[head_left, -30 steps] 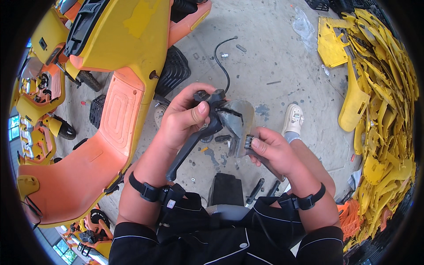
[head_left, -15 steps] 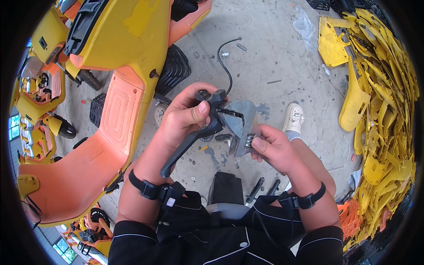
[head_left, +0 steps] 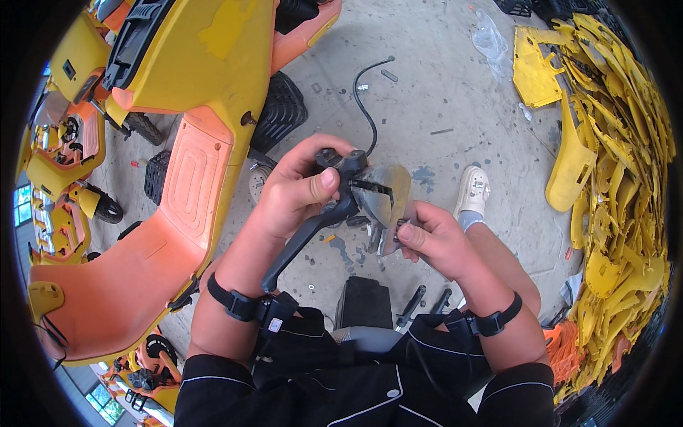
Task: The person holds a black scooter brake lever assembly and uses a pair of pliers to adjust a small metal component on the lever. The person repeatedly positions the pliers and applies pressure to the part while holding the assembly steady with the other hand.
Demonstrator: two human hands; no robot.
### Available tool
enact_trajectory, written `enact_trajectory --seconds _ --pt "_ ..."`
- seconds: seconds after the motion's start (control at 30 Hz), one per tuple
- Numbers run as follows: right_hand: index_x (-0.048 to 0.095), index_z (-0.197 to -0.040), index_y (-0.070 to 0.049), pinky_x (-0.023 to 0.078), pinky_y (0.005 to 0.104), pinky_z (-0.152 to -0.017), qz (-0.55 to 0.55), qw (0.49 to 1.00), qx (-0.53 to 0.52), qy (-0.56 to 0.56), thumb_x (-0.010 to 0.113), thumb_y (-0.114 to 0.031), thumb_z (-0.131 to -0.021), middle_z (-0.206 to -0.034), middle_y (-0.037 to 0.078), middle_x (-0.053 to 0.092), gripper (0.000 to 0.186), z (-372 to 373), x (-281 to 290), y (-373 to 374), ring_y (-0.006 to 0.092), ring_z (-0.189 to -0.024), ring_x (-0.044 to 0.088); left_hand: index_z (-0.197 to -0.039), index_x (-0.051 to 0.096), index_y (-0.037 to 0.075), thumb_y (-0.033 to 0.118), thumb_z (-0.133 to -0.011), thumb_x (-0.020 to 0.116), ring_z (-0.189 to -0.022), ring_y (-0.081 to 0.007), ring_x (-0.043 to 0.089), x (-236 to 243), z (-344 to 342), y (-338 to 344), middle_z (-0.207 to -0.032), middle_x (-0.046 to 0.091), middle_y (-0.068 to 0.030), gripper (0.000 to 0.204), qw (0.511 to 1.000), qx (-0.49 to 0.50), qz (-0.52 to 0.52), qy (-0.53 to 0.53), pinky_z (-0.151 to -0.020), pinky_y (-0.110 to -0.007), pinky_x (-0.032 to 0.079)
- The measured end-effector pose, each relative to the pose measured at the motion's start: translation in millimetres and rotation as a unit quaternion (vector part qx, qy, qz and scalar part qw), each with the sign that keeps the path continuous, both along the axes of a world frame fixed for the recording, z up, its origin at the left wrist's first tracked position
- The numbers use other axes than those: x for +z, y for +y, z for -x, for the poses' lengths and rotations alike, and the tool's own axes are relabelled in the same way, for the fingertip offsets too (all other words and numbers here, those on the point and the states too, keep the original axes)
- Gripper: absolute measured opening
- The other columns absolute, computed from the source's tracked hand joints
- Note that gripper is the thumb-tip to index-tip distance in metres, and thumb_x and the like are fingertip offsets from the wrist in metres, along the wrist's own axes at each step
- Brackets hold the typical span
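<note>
My left hand (head_left: 302, 188) is closed around the body of a black brake lever (head_left: 309, 238), thumb on top. Its blade slants down toward my left wrist. A thin black hose (head_left: 361, 99) runs from its far end. My right hand (head_left: 435, 238) grips a grey metal tool, which looks like an adjustable wrench (head_left: 398, 196), with the thumb over its ridged adjusting screw. The wrench head lies against the right side of the lever's body. Its handle is mostly hidden, and I cannot tell whether the jaws clamp the lever.
A yellow and orange scooter body (head_left: 203, 178) stands close on my left, with more scooters behind. On my right rises a pile of yellow plastic panels (head_left: 619, 178). A black crate (head_left: 281, 107), a clear plastic bag (head_left: 491, 39) and small parts lie on the concrete floor.
The wrench has turned slightly in my right hand, its head tipping, and my thumb now covers more of the screw. The brake lever has shifted slightly in my left hand.
</note>
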State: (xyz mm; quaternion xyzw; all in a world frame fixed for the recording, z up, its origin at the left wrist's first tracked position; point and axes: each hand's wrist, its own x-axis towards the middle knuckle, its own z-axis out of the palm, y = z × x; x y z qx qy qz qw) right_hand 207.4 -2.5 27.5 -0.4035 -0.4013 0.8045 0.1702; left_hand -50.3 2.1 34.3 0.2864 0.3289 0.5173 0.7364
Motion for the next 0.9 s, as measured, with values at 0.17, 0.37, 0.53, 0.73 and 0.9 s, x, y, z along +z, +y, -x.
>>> enact_trajectory --seconds 0.17,0.37,0.53,0.73,0.9 --pt "0.060 -0.102 -0.001 0.044 0.0241 -0.057 -0.008 0.999 -0.001 0.050 0.066 -0.034 -0.096 -0.079 0.003 0.061 0.034 -2.8 -8.4 0.4 0.0082 -0.064 0.054 -0.122 0.059 0.006 0.019 -0.089 0.072 -0.082 -0.0093 0.055 -2.1 0.3 -1.2 -0.103 0.065 -0.0036 0.038 1.000 -0.004 0.003 0.005 -0.075 -0.025 0.045" --pt "0.062 -0.105 -0.001 0.043 0.0238 -0.057 0.028 0.998 -0.018 0.047 0.067 -0.035 -0.095 -0.079 0.003 0.061 0.035 2.3 -5.0 -1.1 0.0077 -0.066 0.054 -0.121 0.059 0.005 0.019 -0.089 0.073 -0.084 -0.0103 0.056 -3.9 0.0 -1.0 -0.102 0.065 -0.0035 0.038 1.000 0.007 0.007 0.016 -0.076 -0.025 0.045" --pt "0.065 -0.109 -0.004 0.043 0.0228 -0.059 0.019 1.000 0.019 0.008 0.067 -0.041 -0.095 -0.081 0.001 0.063 0.040 6.9 1.7 -0.6 0.0069 -0.067 0.053 -0.120 0.059 0.004 0.019 -0.089 0.073 -0.086 -0.0110 0.056 -1.1 -7.9 -0.8 -0.102 0.064 -0.0042 0.038 1.000 0.010 -0.017 -0.002 -0.076 -0.026 0.045" --pt "0.065 -0.110 -0.003 0.044 0.0231 -0.061 0.021 1.000 -0.013 0.010 0.065 -0.046 -0.094 -0.082 0.001 0.063 0.046 8.1 3.1 -0.4 0.0071 -0.069 0.053 -0.119 0.059 0.003 0.017 -0.089 0.072 -0.088 -0.0110 0.057 -1.0 -4.2 1.2 -0.102 0.064 -0.0044 0.035 1.000 0.008 -0.013 0.006 -0.079 -0.027 0.046" --pt "0.063 -0.114 -0.002 0.043 0.0233 -0.063 0.024 0.999 0.007 0.020 0.060 -0.049 -0.097 -0.086 0.001 0.062 0.050 4.5 -4.7 -1.2 0.0076 -0.073 0.053 -0.119 0.059 0.003 0.016 -0.089 0.072 -0.088 -0.0110 0.057 1.0 -4.9 2.4 -0.103 0.064 -0.0043 0.035 1.000 0.006 -0.024 0.011 -0.079 -0.026 0.045"
